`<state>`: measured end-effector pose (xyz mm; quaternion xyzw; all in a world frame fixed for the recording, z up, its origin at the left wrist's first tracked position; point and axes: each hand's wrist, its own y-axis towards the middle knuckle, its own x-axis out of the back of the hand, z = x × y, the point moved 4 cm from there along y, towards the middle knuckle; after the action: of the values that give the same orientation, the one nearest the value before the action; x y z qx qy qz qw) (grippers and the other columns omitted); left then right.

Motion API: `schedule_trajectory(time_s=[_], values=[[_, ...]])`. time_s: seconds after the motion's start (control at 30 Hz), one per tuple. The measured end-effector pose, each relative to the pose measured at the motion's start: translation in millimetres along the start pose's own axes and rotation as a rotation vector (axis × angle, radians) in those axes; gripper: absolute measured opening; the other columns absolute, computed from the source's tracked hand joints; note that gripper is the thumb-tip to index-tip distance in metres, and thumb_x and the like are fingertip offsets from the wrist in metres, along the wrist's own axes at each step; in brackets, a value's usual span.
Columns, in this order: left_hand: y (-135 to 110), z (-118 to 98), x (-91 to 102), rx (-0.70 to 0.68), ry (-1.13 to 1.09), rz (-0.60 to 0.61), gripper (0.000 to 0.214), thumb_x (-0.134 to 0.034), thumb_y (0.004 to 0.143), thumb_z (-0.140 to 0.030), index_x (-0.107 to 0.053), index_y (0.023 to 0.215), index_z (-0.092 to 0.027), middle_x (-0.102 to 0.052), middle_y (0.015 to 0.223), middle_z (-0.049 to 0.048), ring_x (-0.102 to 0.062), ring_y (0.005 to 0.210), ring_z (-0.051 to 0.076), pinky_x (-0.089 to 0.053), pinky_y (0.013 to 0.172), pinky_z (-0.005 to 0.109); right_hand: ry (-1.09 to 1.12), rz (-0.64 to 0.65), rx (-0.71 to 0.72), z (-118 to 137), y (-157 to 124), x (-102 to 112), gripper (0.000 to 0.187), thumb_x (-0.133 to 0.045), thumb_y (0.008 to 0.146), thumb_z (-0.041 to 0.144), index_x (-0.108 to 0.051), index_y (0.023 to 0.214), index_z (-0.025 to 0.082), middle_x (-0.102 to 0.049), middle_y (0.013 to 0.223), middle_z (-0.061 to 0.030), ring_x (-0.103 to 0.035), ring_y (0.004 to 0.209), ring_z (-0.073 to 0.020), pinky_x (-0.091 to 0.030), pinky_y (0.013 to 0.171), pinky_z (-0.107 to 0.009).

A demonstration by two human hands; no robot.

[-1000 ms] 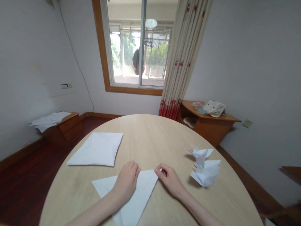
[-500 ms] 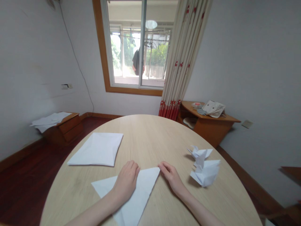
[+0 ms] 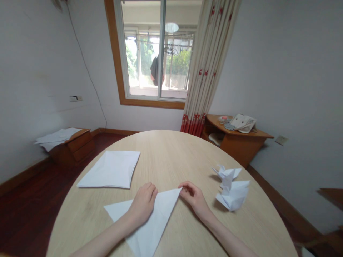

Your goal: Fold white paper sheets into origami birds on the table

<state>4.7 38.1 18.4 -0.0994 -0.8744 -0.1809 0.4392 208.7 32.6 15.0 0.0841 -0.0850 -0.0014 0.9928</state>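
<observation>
A white sheet of paper, folded into a triangle, lies on the round table in front of me. My left hand rests on its middle, palm down, with the fingers curled together and pressing it to the tabletop. At the sheet's far right corner, my right hand has thumb and fingers closed around the tip, which looks slightly raised. Part of the sheet is hidden under my left hand and forearm. Two folded white paper figures stand close together to the right of my right hand.
A stack of square white paper lies at the left of the pale round table. Behind it are a low wooden cabinet with papers and, at right, a wooden desk with a cloth bag. A curtain hangs beside the window.
My right hand's fingers have arched up a little at the paper's corner, and that tip has risen slightly. My left hand stays on the sheet.
</observation>
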Motion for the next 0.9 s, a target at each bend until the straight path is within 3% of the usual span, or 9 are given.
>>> schedule_trajectory(time_s=[0.23,0.43,0.57,0.9], values=[[1,1,-0.2,0.006,-0.036,0.007,0.029,-0.024,0.095,-0.03,-0.04,0.072,-0.022,-0.057,0.08,0.0086,-0.054,0.08,0.025,-0.044,0.077,0.041,0.008,-0.027,0.004,-1,-1,4,0.027,-0.066,0.073,0.044,-0.067,0.079,0.018,-0.066,0.076,-0.0041,-0.058,0.073,-0.0206,-0.041,0.068,-0.031],[0,-3,0.9,-0.017,-0.004,0.03,0.029,-0.026,0.096,-0.03,-0.042,0.073,-0.021,-0.057,0.081,0.0077,-0.054,0.08,0.024,-0.044,0.077,0.04,-0.057,0.007,0.064,6,-4,0,0.039,-0.046,0.085,0.05,-0.068,0.086,0.018,-0.065,0.075,-0.0038,-0.059,0.076,-0.0208,-0.043,0.07,-0.031],[-2,-9,1.1,-0.046,0.038,0.048,0.029,-0.027,0.097,-0.027,-0.045,0.076,-0.021,-0.059,0.082,0.007,-0.055,0.081,0.023,-0.043,0.077,0.038,-0.221,0.014,0.049,4,-2,-2,0.028,-0.059,0.076,0.045,-0.064,0.069,0.019,-0.062,0.069,-0.0019,-0.055,0.067,-0.0187,-0.041,0.064,-0.029],[-2,-14,7.3,-0.01,0.089,0.076,0.025,-0.036,0.096,-0.027,-0.05,0.076,-0.02,-0.062,0.082,0.0058,-0.058,0.08,0.022,-0.041,0.073,0.033,-0.259,-0.109,-0.03,-6,2,1,0.016,-0.064,0.068,0.034,-0.063,0.061,0.02,-0.064,0.061,-0.0012,-0.056,0.061,-0.0184,-0.042,0.06,-0.029]])
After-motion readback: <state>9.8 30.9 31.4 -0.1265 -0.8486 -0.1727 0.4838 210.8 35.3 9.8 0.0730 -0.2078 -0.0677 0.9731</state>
